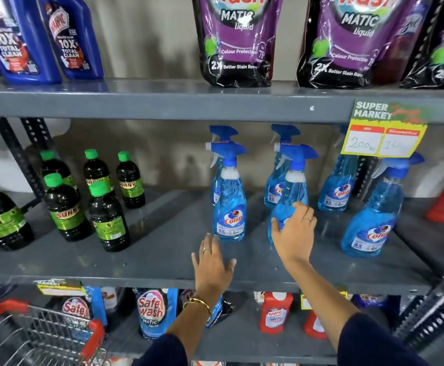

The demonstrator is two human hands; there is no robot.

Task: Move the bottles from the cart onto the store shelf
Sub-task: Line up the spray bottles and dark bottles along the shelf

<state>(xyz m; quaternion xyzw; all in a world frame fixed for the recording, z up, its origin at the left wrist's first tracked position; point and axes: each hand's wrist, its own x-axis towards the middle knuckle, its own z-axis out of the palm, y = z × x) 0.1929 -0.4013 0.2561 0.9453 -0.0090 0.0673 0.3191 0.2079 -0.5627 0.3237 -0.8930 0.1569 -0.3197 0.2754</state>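
Several blue Colin spray bottles stand on the grey middle shelf (149, 260). My right hand (295, 233) is wrapped around the lower body of one spray bottle (295, 186), which stands upright on the shelf in the second column. My left hand (213, 265) hovers open with fingers spread over the shelf's front. It sits just below another spray bottle (230, 204) and does not touch it. The wire cart (44, 331) with red trim shows at the bottom left; its contents are out of view.
Dark Sunny bottles with green caps (108, 215) fill the left of the same shelf. More spray bottles (371, 220) stand to the right, under a yellow price tag (382, 138). Purple detergent pouches (238, 40) sit above, red Harpic bottles (275, 313) below.
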